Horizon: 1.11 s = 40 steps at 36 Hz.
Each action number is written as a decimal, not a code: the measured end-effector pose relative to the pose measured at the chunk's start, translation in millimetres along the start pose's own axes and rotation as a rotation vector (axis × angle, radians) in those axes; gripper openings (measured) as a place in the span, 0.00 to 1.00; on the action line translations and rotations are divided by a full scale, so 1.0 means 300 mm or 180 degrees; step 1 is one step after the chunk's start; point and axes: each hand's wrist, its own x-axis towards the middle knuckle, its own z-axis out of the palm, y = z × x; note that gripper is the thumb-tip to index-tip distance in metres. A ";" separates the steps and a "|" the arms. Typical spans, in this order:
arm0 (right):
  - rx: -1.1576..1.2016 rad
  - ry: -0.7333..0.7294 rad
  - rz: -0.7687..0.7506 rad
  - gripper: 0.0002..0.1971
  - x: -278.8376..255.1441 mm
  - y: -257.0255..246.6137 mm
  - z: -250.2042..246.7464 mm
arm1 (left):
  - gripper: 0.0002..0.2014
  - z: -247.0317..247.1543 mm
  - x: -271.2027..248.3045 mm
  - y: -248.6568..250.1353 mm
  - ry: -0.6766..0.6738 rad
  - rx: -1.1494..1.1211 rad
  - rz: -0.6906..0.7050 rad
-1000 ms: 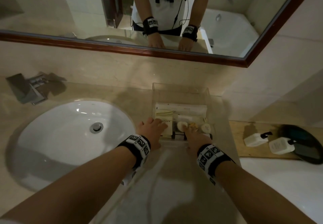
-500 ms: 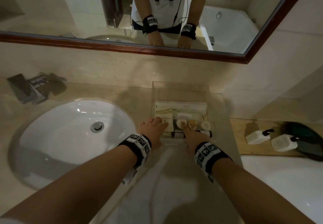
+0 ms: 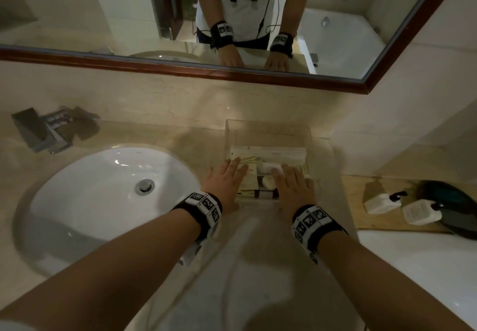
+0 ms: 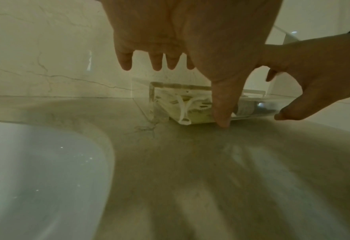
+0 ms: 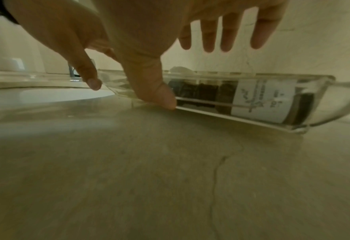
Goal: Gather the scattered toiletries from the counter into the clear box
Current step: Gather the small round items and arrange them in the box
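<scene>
The clear box [image 3: 268,125] stands on the beige counter by the wall, right of the sink. Inside lie a long white packet [image 3: 271,153], a round white piece [image 3: 268,182] and a dark bottle [image 3: 265,193] with a white label [image 5: 260,100]. My left hand [image 3: 227,178] lies flat over the box's near left corner with its fingers straight. My right hand [image 3: 291,183] is spread over the near right part. In the wrist views each thumb [image 4: 221,113] [image 5: 155,91] points down against the box's near wall. Neither hand holds a toiletry.
A white sink [image 3: 103,196] with a square faucet [image 3: 44,129] is at the left. A wooden tray [image 3: 356,201] at the right carries two white pump bottles [image 3: 382,201] and a dark object [image 3: 451,201]. A white tub rim [image 3: 413,266] lies below it.
Both hands had curled fingers at the box's near edge; now their fingers are stretched out flat over the box. The box stays in place.
</scene>
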 end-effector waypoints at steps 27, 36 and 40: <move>0.0667 0.0184 -0.0045 0.20 0.089 0.002 -0.032 | 0.27 -0.006 0.022 -0.024 0.0124 0.0045 0.0018; 0.0551 0.0317 -0.0195 0.20 0.090 0.008 -0.032 | 0.21 0.008 0.020 0.026 0.0057 0.0061 0.0256; 0.0422 0.0391 -0.0262 0.19 0.084 0.009 -0.030 | 0.18 0.010 0.021 0.045 0.0000 0.0224 0.0184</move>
